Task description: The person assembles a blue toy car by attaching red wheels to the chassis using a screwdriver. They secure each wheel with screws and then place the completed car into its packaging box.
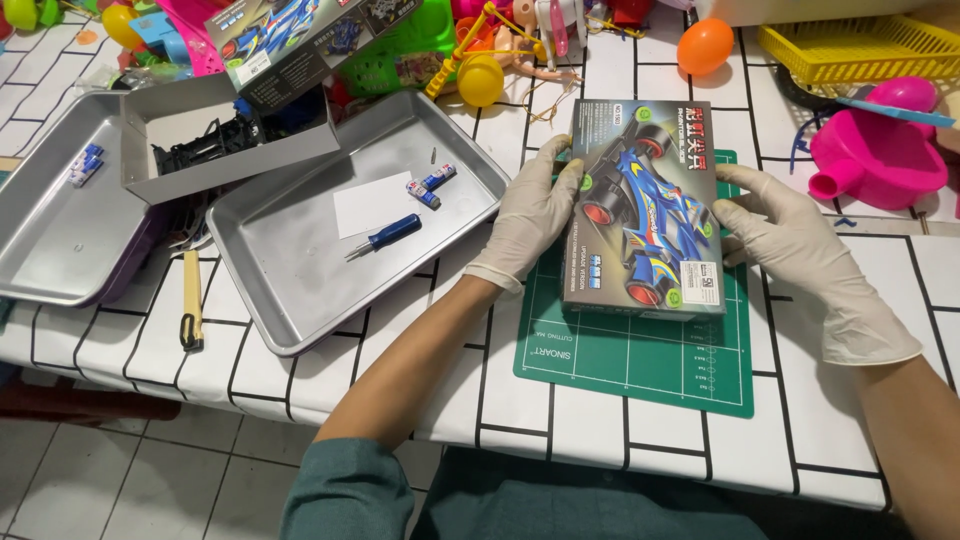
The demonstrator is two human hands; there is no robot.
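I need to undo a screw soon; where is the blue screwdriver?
The blue screwdriver lies in the metal tray left of the left hand, beside a white paper slip.
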